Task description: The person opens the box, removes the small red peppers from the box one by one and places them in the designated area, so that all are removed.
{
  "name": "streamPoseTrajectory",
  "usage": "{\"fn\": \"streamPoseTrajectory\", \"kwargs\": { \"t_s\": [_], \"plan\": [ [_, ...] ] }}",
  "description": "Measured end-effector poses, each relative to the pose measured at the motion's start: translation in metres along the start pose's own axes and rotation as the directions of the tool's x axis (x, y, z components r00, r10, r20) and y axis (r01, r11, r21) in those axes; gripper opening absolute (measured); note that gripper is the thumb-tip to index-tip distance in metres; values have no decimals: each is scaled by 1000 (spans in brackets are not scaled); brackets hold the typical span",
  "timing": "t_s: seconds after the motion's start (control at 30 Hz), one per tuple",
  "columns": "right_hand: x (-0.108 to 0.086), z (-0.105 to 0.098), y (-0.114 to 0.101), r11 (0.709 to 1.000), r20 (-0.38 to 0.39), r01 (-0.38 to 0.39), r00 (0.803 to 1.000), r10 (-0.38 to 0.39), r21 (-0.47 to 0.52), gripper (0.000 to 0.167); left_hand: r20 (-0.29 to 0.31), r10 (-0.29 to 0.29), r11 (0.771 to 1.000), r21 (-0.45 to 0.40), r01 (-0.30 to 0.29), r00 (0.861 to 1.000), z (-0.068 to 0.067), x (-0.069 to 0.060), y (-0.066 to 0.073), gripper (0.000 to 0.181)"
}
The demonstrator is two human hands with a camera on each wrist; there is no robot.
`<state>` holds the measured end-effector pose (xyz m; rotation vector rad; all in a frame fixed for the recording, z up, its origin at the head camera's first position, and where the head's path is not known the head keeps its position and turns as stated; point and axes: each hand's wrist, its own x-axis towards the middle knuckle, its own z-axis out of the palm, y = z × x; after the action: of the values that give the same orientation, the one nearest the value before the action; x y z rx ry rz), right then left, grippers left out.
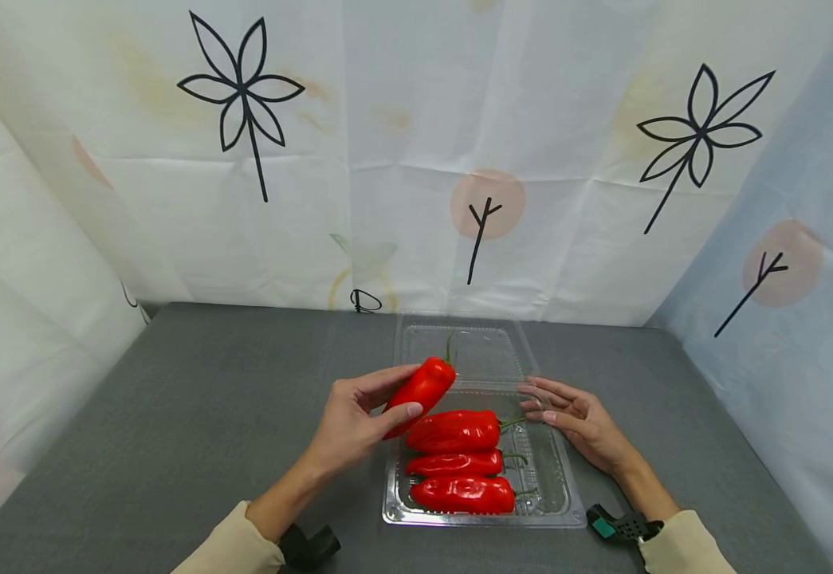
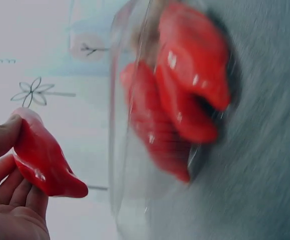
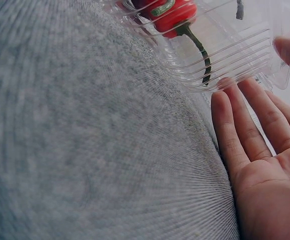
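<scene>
My left hand (image 1: 350, 418) grips a red pepper (image 1: 426, 385) between thumb and fingers, tilted with its green stem up, above the far left part of a clear plastic container (image 1: 567, 502). In the left wrist view the held pepper (image 2: 47, 155) hangs apart from the container. Three more red peppers, a far one (image 1: 459, 431), a middle one (image 1: 457, 463) and a near one (image 1: 463, 495), lie side by side in the container, stems to the right. My right hand (image 1: 588, 422) is at the container's right side, its fingers (image 3: 230, 130) fairly straight by the ribbed wall.
The container's clear lid (image 1: 459, 347) is folded back behind it, close to the white printed cloth (image 1: 402, 159) at the table's far edge. Dark grey cloth covers the table (image 1: 208, 430). A black wrist strap (image 1: 624, 524) is on the right wrist.
</scene>
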<state>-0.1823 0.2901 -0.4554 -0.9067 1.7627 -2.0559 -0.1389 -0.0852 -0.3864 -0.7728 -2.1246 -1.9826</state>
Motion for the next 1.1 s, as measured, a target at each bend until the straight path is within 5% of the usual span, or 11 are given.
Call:
{"fn": "streamPoseTrajectory", "kwargs": {
  "t_s": [0.13, 0.33, 0.57, 0.77, 1.1],
  "plan": [
    [1, 0, -1, 1000, 12, 12, 1000, -12, 11, 50, -73, -4, 996, 92, 11, 997, -15, 5, -1, 47],
    [1, 0, -1, 1000, 20, 23, 1000, -23, 16, 50, -176, -70, 981, 168, 100, 982, -43, 12, -8, 46],
    [0, -1, 1, 1000, 0, 14, 1000, -14, 24, 50, -285, -163, 953, 203, 225, 945, -78, 16, -19, 46],
    [0, -1, 0, 1000, -8, 13, 1000, -13, 18, 50, -370, -227, 904, 265, 336, 901, -108, 14, -29, 47],
    [0, -2, 0, 998, 27, 35, 999, -36, 57, 50, -483, -245, 801, 388, 456, 841, -149, 6, -46, 47]
  ]
}}
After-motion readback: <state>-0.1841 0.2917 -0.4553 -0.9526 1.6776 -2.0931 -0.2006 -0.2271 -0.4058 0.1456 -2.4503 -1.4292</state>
